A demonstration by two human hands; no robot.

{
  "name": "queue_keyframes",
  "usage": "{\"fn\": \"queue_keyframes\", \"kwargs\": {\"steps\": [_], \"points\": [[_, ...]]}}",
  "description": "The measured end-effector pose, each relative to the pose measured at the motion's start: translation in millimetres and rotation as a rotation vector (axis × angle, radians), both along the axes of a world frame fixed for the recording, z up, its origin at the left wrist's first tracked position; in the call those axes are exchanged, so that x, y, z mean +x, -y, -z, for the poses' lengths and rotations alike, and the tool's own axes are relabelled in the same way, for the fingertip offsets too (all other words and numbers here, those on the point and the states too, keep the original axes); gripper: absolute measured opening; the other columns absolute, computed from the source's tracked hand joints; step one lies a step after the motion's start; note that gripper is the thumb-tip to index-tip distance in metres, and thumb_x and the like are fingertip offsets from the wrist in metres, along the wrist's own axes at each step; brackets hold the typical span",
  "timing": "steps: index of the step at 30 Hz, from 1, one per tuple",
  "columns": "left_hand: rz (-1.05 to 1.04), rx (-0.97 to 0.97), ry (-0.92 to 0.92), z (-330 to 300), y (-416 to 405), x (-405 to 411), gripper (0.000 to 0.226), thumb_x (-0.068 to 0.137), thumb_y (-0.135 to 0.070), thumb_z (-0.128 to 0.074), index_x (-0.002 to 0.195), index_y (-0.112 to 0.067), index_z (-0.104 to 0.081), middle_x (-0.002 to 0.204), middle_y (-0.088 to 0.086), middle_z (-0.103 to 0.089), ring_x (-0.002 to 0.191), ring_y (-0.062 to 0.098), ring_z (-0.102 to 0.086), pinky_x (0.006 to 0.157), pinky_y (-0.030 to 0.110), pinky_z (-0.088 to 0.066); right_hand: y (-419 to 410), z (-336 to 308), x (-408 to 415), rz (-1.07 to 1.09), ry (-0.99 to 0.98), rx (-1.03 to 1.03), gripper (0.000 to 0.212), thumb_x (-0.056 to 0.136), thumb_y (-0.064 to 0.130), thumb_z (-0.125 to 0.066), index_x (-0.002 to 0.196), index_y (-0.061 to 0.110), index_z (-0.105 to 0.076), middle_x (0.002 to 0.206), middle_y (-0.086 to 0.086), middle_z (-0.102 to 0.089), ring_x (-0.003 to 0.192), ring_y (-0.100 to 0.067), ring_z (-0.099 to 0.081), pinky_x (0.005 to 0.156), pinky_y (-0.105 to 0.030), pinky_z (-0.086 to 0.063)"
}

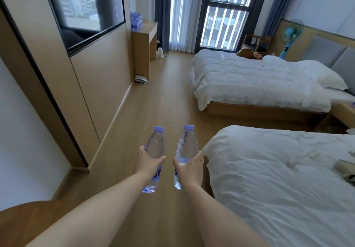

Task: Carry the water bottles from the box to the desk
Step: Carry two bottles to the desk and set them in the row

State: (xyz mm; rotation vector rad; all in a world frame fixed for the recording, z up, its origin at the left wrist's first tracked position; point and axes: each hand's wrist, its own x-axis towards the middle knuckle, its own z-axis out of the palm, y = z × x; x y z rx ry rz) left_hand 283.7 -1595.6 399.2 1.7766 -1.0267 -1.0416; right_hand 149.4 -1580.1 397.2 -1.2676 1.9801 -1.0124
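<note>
My left hand [148, 162] grips a clear water bottle [155, 145] with a purple cap, held upright over the wooden floor. My right hand [190, 165] grips a second, matching water bottle [186, 144] just to the right of the first. Far ahead on the left stands the wooden desk [146, 33], and several purple-capped bottles [136, 21] stand grouped on its top. The box is not in view.
A wooden floor aisle [163, 93] runs between the left wall and two white beds [259, 81] [284, 179]. A telephone [140, 78] lies on the floor by the desk's foot. A small white appliance [159, 53] sits near the curtains. A blue fan [290, 37] stands far right.
</note>
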Motion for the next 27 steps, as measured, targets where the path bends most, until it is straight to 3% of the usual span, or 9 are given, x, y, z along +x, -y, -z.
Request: {"fn": "queue_keyframes", "kwargs": {"steps": [11, 17, 27], "points": [[-0.089, 0.003, 0.016, 5, 267, -18, 0.06, 0.071, -0.023, -0.082, 0.112, -0.013, -0.039, 0.107, 0.006, -0.057, 0.091, 0.023, -0.057, 0.076, 0.031, -0.045, 284, 11, -27, -0.153, -0.007, 0.0, 0.079, 0.075, 0.046, -0.077, 0.133, 0.009, -0.038, 0.127, -0.004, -0.049, 0.107, -0.021, -0.056, 0.086, -0.036, -0.053], [-0.098, -0.004, 0.035, -13, 401, -15, 0.063, 0.069, -0.026, -0.083, 0.115, -0.014, -0.041, 0.106, 0.005, -0.059, 0.096, 0.024, -0.061, 0.086, 0.039, -0.051, 431, -8, -25, -0.207, -0.006, 0.004, 0.081, 0.075, 0.047, -0.074, 0.134, 0.007, -0.036, 0.131, -0.005, -0.047, 0.111, -0.025, -0.056, 0.09, -0.042, -0.051], [-0.184, 0.033, 0.037, 14, 644, 35, 0.058, 0.068, -0.027, -0.083, 0.109, -0.014, -0.044, 0.102, 0.007, -0.063, 0.089, 0.027, -0.063, 0.074, 0.032, -0.048, 671, 15, 16, -0.22, -0.03, 0.043, 0.074, 0.078, 0.039, -0.074, 0.132, 0.008, -0.036, 0.128, -0.007, -0.047, 0.111, -0.026, -0.055, 0.09, -0.04, -0.05]]}}
